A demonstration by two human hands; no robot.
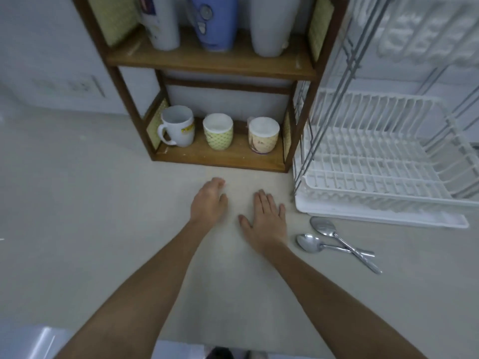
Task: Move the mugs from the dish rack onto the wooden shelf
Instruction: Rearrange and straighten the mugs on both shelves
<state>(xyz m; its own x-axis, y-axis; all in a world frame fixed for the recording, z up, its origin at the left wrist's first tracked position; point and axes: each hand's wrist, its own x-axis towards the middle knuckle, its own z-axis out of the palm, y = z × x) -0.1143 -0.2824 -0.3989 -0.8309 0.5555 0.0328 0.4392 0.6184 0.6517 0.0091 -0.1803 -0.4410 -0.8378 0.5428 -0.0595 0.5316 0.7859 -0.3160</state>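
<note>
Both hands — left [208, 200], right [267, 216] — flat, empty, apart on open bench [103, 229]; wooden shelf [220, 158] edge just ahead.

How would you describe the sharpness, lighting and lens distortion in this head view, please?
Head view: soft, even, dim lighting with faint shadows; the spoons show small highlights; the wide angle bends the wooden shelf and dish rack outward; the mugs look soft; corners are blurred.

2 bare forearms are extended from the lower frame toward the centre. The left hand [209, 200] appears loosely curled; the right hand [267, 215] is laid flat, fingers spread, nothing held.
</note>
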